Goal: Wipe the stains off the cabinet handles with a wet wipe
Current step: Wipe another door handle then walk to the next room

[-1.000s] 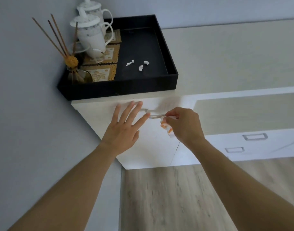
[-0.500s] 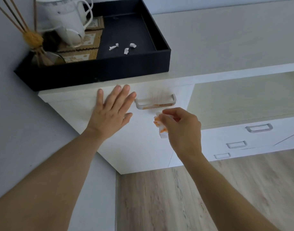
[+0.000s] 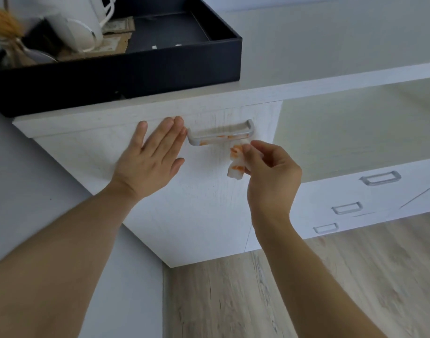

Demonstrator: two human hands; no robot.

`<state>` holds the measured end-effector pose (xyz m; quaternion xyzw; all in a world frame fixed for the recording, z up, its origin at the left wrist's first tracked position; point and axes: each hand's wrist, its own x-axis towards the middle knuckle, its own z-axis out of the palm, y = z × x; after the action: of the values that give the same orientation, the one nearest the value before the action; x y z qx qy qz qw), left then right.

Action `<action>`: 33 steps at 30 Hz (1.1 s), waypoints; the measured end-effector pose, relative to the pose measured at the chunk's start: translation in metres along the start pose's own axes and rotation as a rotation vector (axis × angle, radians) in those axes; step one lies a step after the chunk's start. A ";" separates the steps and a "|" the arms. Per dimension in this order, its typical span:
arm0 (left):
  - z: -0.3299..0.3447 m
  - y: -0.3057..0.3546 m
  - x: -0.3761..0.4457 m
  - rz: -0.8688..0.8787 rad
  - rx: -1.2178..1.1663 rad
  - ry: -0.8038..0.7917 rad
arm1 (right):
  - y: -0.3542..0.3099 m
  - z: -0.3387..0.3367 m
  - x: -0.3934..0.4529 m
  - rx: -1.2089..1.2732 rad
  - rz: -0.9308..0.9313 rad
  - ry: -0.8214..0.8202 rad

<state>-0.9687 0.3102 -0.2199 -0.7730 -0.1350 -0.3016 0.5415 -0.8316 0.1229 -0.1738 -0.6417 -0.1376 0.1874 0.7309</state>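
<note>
The right hand [image 3: 270, 172], pinching the orange-smeared wipe [image 3: 236, 164], has dropped off the handle [image 3: 221, 135] to just below its right end; orange stains remain along the bar, so more rubbing looks needed. The left hand [image 3: 150, 162] stays flat on the cabinet [image 3: 196, 215] front. The black tray [image 3: 126, 74] at the top's left corner holds a white pot [image 3: 82, 28] and white scraps.

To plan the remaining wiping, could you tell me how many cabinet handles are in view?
4: the stained handle beside the left hand, and three smaller handles on the right, stacked downward at and. Others may lie outside the frame.
</note>
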 end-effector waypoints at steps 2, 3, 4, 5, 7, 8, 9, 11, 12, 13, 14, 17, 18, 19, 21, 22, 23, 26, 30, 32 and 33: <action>0.004 0.001 -0.001 -0.001 0.011 0.031 | 0.003 0.004 -0.001 0.035 -0.020 0.061; 0.006 0.001 -0.001 -0.003 0.013 0.042 | 0.005 0.005 -0.002 0.058 -0.027 0.089; 0.007 0.002 -0.001 -0.004 0.012 0.052 | 0.007 0.005 -0.002 0.081 -0.034 0.119; 0.008 0.003 -0.001 -0.006 0.011 0.060 | 0.008 0.005 -0.001 0.095 -0.042 0.150; 0.009 0.005 -0.001 -0.014 0.003 0.068 | 0.009 0.003 0.000 0.111 -0.071 0.211; 0.010 0.005 -0.002 -0.020 0.000 0.073 | 0.008 0.001 0.002 0.131 -0.090 0.233; 0.011 0.006 -0.003 -0.025 -0.002 0.079 | 0.006 -0.001 0.004 0.156 -0.108 0.248; 0.012 0.006 -0.002 -0.031 -0.006 0.090 | 0.002 -0.004 0.010 0.186 -0.149 0.266; 0.012 0.005 -0.003 -0.035 -0.007 0.095 | 0.000 -0.004 0.013 0.186 -0.172 0.263; 0.013 0.006 -0.003 -0.037 -0.007 0.101 | -0.001 -0.003 0.015 0.176 -0.195 0.249; 0.013 0.006 -0.003 -0.039 -0.007 0.102 | -0.001 -0.002 0.018 0.156 -0.215 0.225; 0.013 0.007 -0.004 -0.041 0.005 0.098 | -0.002 0.007 0.022 0.108 -0.218 0.138; 0.013 0.007 -0.003 -0.041 0.009 0.098 | -0.001 0.009 0.023 0.116 -0.208 0.117; 0.013 0.006 -0.003 -0.041 0.006 0.097 | -0.001 0.011 0.024 0.133 -0.199 0.101; 0.014 0.005 -0.003 -0.046 -0.003 0.099 | 0.001 0.011 0.023 0.167 -0.201 0.074; 0.014 0.005 -0.003 -0.047 -0.003 0.101 | 0.002 0.011 0.022 0.163 -0.213 0.063; 0.014 0.006 -0.003 -0.048 -0.001 0.104 | 0.003 0.010 0.019 0.146 -0.227 0.052; 0.014 0.006 -0.004 -0.045 0.006 0.108 | 0.005 0.007 0.018 0.145 -0.219 0.018; 0.014 0.006 -0.004 -0.042 0.006 0.114 | 0.001 0.005 0.027 0.250 -0.154 -0.010; 0.014 0.006 -0.004 -0.038 0.008 0.116 | 0.001 0.006 0.028 0.272 -0.147 -0.035; 0.013 0.006 -0.004 -0.038 0.008 0.117 | 0.001 0.007 0.027 0.274 -0.149 -0.044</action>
<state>-0.9640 0.3205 -0.2301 -0.7492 -0.1191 -0.3558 0.5458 -0.8108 0.1414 -0.1754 -0.5199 -0.1739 0.1640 0.8201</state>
